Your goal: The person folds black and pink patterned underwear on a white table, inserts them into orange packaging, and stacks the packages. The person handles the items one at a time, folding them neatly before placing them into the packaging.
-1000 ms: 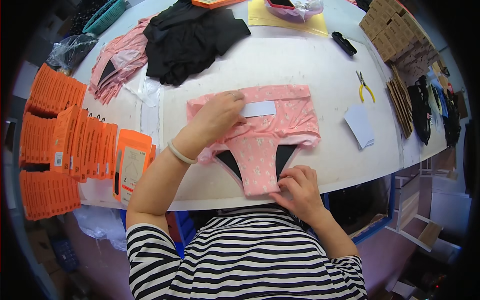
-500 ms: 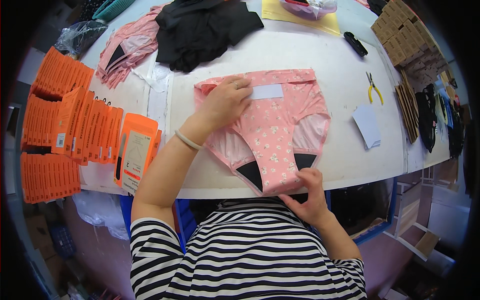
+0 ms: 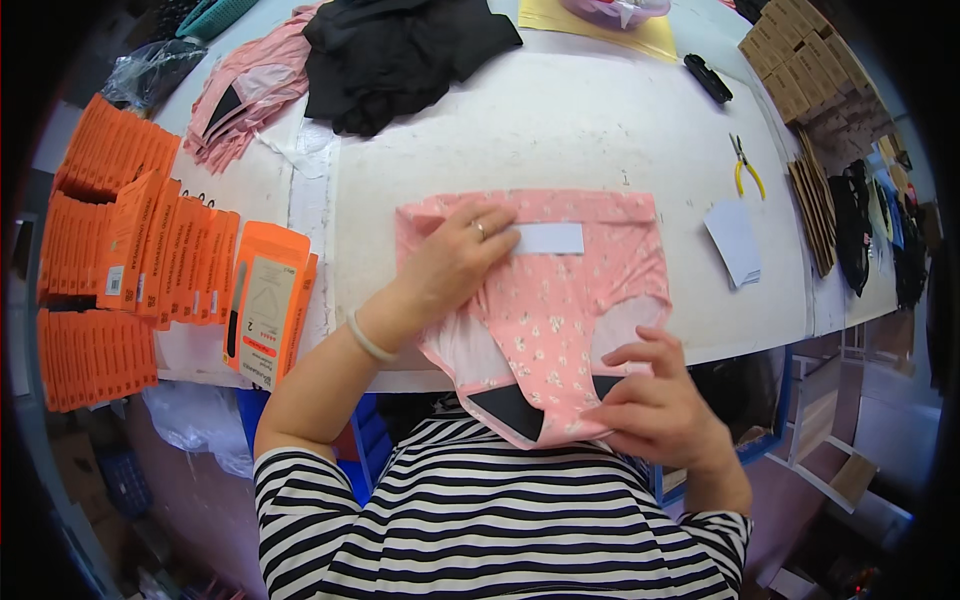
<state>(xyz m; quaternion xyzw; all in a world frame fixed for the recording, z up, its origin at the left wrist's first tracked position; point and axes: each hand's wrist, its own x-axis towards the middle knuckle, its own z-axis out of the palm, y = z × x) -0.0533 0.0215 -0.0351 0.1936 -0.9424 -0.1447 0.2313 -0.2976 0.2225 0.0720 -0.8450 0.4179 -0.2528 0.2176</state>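
A pair of pink floral briefs with black gusset edges lies spread over the table's near edge, its lower end hanging toward me. Across the front below the waistband is a blank white card. My left hand, wearing a ring, presses its closed fingers on the card's left end and the cloth under it. Low on the right, my right hand pinches the crotch edge between thumb and finger, the other fingers partly raised. Its thumb tip is mostly hidden.
Orange boxes stand in stacks at left, one box in front. Behind lie black garments and pink briefs. At right are white cards, yellow-handled pliers and a black tool. Brown cartons stand beyond.
The briefs, with the card and my left hand, have slid toward me and slightly right. My right hand has moved right and down, its upper fingers lifting apart.
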